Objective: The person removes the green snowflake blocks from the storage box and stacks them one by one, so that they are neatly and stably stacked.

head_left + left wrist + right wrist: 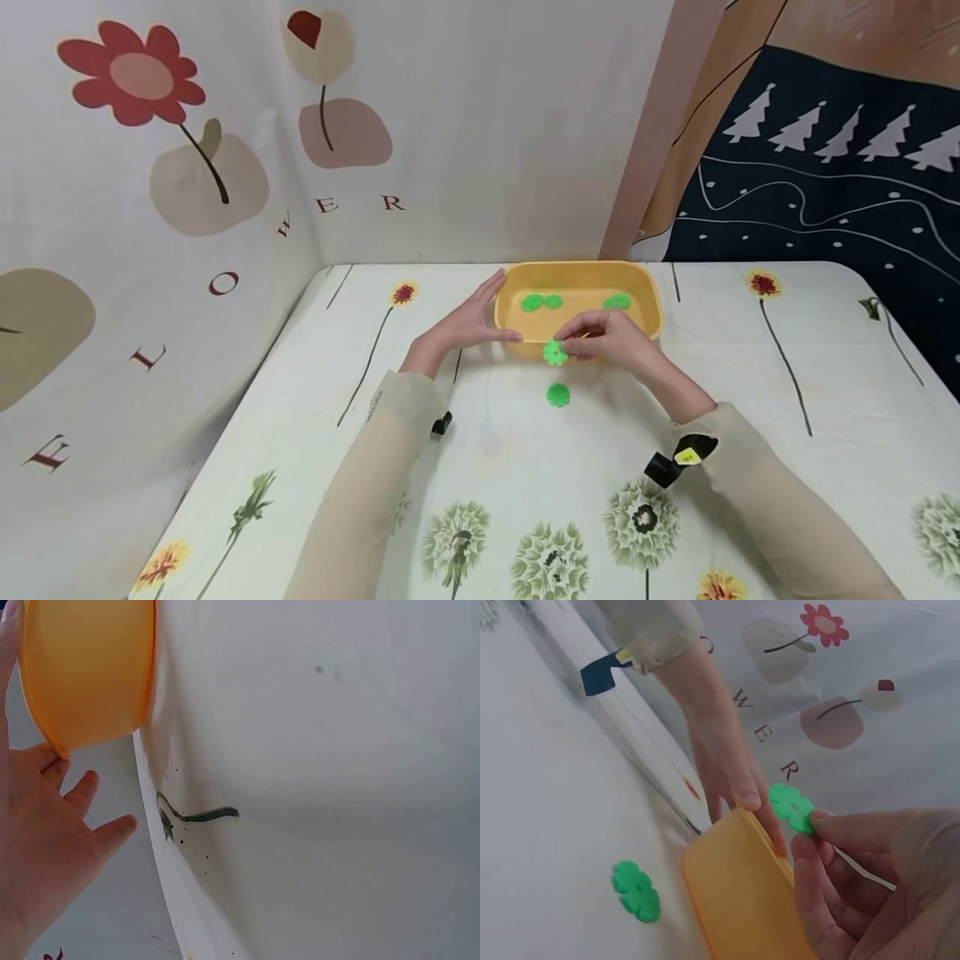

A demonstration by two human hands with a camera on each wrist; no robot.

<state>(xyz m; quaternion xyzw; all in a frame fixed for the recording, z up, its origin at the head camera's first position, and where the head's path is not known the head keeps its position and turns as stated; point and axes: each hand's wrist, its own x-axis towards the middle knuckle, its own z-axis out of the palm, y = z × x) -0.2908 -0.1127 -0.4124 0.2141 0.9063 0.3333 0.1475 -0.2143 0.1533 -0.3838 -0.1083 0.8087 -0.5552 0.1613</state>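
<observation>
A green flower-shaped plastic disc (pixel 555 353) is pinched between the thumb and fingers of my right hand (pixel 611 337), over the near rim of a yellow plastic bin (pixel 577 270). In the right wrist view the held disc (pixel 791 808) shows its notched edge. My left hand (pixel 468 321) spreads across the bin's left end, thumb at the near rim and fingers reaching toward the far corner. In the left wrist view its fingers touch the bin's rim. Inside the bin lie several green discs (pixel 532 302). Another green disc (pixel 558 395) rests on the table in front of it.
The bin stands at the back of a table with a white flower-print cloth (pixel 495 442). A pale printed curtain (pixel 487 125) hangs behind and to the left. Dark fabric with white trees (pixel 825 192) is at the right. Each wrist wears a black camera (pixel 663 469).
</observation>
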